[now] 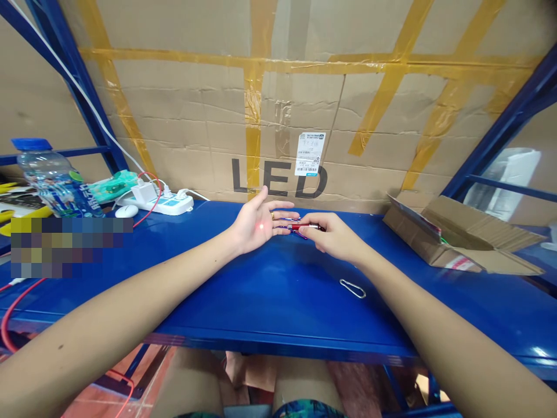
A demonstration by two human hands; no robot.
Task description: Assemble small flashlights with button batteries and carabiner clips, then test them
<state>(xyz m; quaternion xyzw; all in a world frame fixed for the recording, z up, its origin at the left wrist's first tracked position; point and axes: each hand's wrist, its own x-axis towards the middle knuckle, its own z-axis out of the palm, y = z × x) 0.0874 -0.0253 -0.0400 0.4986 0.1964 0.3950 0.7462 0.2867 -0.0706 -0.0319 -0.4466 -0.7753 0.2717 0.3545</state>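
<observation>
Right hand (335, 235), right of centre in the frame: grip pinching a red pen-shaped device (299, 227) between thumb and fingers. The device is held roughly level in the centre of the frame, above the blue worktop (270, 307), its free end pointing left.

Left hand (255, 227), just left of the device: grip spread, palm turned toward the viewer, fingers extended to the right, a ring (272, 215) on one finger. A bright red spot (261, 226) shows on the palm. The fingertips lie at the free end of the device; contact cannot be determined.

A silver metal clip (353, 289) lies on the worktop, below the right hand in the frame and apart from it.

Right side of frame: an open cardboard box (435, 255), flaps raised, contents partly visible.

Left side: a plastic bottle (61, 180) with a blue cap; to its right, a white power strip (174, 204) with plugs inserted and a small white rounded object (126, 212) nearby. The patch below the bottle is pixelated and unreadable.

Background: a large taped carton (187, 116) marked "LED", bearing a white label (310, 154).
</observation>
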